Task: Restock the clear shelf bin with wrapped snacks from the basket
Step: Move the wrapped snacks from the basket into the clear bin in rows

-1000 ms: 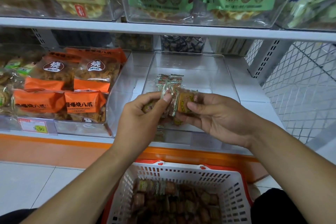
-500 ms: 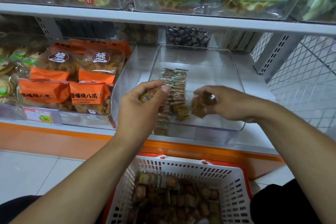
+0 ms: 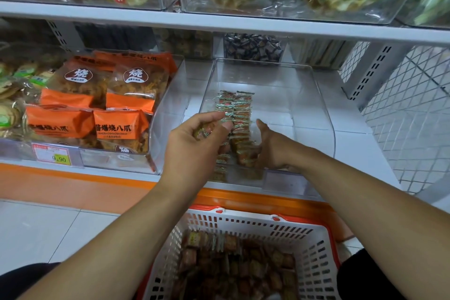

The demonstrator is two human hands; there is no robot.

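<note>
A clear shelf bin (image 3: 319,105) sits on the lower shelf and holds one row of small wrapped snacks (image 3: 235,112) running front to back along its left side. My left hand (image 3: 192,151) hovers at the bin's front left and pinches a few wrapped snacks (image 3: 203,132) between thumb and fingers. My right hand (image 3: 272,148) is inside the bin, thumb raised, fingers against the front end of the row. Below, a white basket (image 3: 306,234) with a red rim holds several more wrapped snacks (image 3: 233,265).
Orange snack bags (image 3: 97,107) fill the bin to the left, with a price tag (image 3: 52,156) in front. A small bin of dark candies (image 3: 253,47) stands behind. The upper shelf edge (image 3: 219,22) overhangs; wire mesh (image 3: 401,117) closes the right side.
My right hand has dropped into the bin and set its snack against the front of the row. My left hand stays in place with its snacks.
</note>
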